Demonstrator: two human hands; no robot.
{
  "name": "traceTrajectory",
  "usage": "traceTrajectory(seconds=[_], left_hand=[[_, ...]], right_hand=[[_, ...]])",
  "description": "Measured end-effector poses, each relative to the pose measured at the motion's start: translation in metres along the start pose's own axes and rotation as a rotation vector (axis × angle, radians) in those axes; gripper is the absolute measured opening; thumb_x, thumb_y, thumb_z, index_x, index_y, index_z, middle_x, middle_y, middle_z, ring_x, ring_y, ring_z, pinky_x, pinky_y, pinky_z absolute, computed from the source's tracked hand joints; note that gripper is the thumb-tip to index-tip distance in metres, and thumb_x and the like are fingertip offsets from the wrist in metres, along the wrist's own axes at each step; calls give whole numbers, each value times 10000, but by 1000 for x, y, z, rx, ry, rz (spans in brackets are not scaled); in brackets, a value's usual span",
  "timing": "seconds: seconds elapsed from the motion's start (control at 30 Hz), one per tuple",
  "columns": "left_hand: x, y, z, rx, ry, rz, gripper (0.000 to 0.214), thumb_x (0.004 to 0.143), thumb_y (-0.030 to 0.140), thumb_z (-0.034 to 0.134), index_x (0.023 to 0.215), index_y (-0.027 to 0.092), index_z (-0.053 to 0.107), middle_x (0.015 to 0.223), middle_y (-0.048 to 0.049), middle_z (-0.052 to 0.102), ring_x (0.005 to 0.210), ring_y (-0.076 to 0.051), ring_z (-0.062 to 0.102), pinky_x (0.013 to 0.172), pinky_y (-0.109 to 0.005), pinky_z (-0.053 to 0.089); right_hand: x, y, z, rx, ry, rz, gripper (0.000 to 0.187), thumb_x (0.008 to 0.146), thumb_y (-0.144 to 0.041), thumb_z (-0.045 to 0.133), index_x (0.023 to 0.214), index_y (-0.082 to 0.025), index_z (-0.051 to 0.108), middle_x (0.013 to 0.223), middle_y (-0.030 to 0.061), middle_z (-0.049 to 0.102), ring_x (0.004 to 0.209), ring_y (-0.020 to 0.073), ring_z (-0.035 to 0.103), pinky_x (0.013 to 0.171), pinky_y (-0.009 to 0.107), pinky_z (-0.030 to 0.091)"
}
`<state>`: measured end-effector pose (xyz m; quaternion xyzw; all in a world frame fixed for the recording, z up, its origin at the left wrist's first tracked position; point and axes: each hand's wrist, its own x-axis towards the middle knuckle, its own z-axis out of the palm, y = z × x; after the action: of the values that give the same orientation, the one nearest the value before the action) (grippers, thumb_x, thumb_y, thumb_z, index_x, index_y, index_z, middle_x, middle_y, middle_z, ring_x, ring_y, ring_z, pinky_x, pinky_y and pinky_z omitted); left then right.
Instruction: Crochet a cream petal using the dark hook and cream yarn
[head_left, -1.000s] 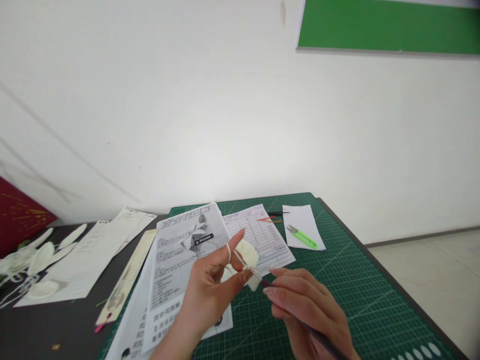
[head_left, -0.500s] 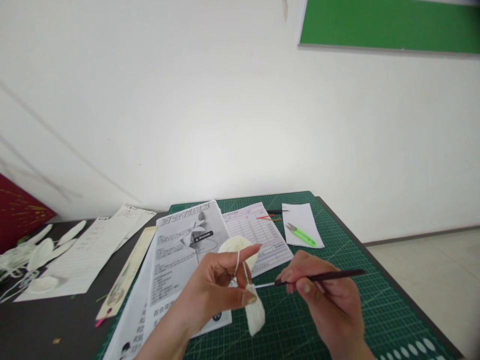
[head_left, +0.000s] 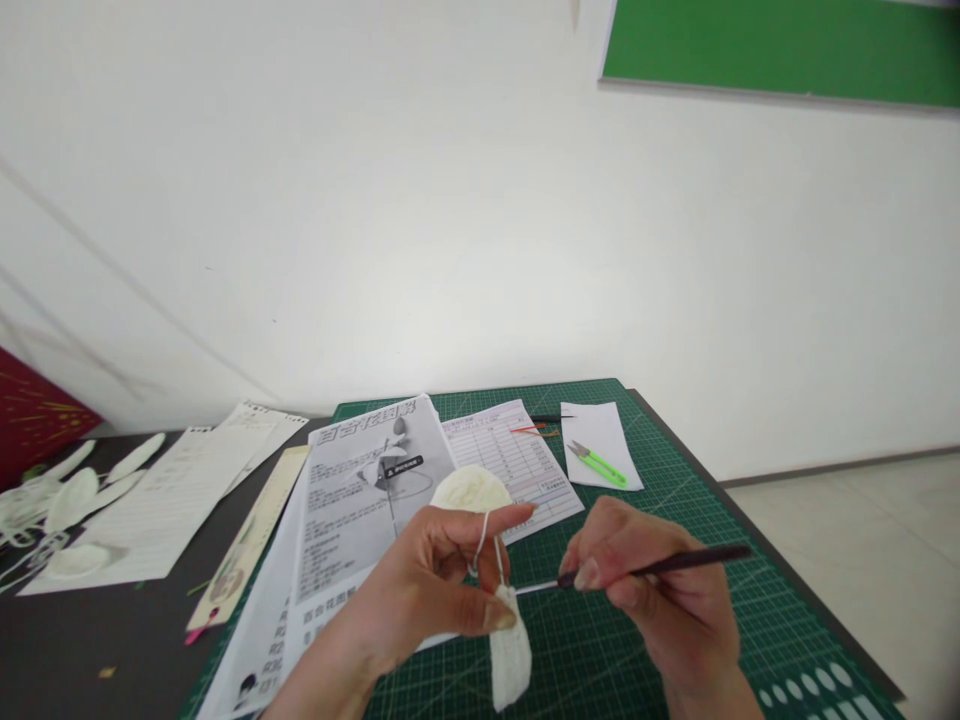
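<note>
My left hand (head_left: 435, 575) pinches a small white crocheted piece (head_left: 510, 650) that hangs below my thumb, with white yarn looped over the outstretched index finger. My right hand (head_left: 652, 590) grips a dark crochet hook (head_left: 660, 568) like a pen, its metal tip at the top of the crocheted piece. A ball of cream yarn (head_left: 466, 488) lies on the papers just behind my left hand. Both hands are above the green cutting mat (head_left: 675, 500).
Printed instruction sheets (head_left: 360, 500) and a form (head_left: 517, 460) lie on the mat. Green thread snips (head_left: 598, 462) rest on a white slip at the far right. White crocheted petals (head_left: 67, 500) and lined paper (head_left: 172, 500) sit at the left on the dark table.
My right hand turned the hook from pointing down under the hand to lying level, tip toward the left. The crocheted piece now hangs lower from my left hand.
</note>
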<state>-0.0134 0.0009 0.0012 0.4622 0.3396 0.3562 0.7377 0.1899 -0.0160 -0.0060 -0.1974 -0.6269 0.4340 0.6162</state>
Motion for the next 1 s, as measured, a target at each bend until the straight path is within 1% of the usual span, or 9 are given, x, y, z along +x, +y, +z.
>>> traceTrajectory(seconds=[0.1,0.17,0.3,0.43,0.57,0.73,0.9,0.93,1.0], left_hand=[[-1,-1,0,-13,-13,-8,568,514,72,805,1038,279,737,555,35,543,563,-91,450,506,-179,338],[-1,0,0,-16,-8,-4,551,519,86,808,1032,275,740,548,37,532,566,-91,447,522,-182,346],[-1,1,1,-15,10,-1,543,514,92,816,1020,276,745,538,40,518,563,-84,436,524,-177,336],[0,3,2,-3,15,-10,539,522,79,808,1011,295,746,567,43,539,518,-59,401,519,-180,340],[1,2,1,49,21,1,520,539,76,798,1008,295,748,549,53,526,538,-70,432,565,-193,380],[0,1,1,76,45,7,488,544,119,810,1002,281,756,555,47,523,562,-104,462,573,-220,415],[2,0,3,140,84,136,301,589,164,807,877,247,795,592,20,539,615,-131,495,662,-268,452],[2,-2,4,142,102,176,276,610,171,800,876,248,795,621,18,551,623,-125,495,683,-269,452],[3,-6,6,139,149,265,346,647,178,787,974,287,767,671,25,559,666,-119,507,719,-257,446]], right_hand=[[-1,0,1,34,47,44,112,843,-287,647,836,-208,725,674,34,650,662,175,612,585,297,501],[-1,2,2,70,104,115,117,843,-294,648,817,-208,722,665,25,639,635,158,606,573,279,492],[-4,10,5,137,206,230,123,856,-279,629,812,-197,710,662,14,642,537,109,581,488,218,464],[-7,14,6,133,257,291,121,857,-254,630,801,-185,712,564,1,634,488,93,570,464,186,466],[-5,13,6,137,328,343,122,836,-249,656,764,-164,706,524,-3,635,425,79,558,423,166,462],[3,11,6,266,367,431,164,793,-279,699,706,-140,706,455,-16,609,356,66,524,372,155,470],[10,21,10,465,413,607,213,709,-315,768,661,-121,694,427,-23,608,298,58,498,324,156,494],[10,24,11,500,427,630,211,696,-310,779,663,-120,695,425,-26,611,297,56,502,326,154,501],[10,29,13,566,459,660,202,681,-298,793,676,-119,701,433,-27,625,310,53,521,347,147,519]])
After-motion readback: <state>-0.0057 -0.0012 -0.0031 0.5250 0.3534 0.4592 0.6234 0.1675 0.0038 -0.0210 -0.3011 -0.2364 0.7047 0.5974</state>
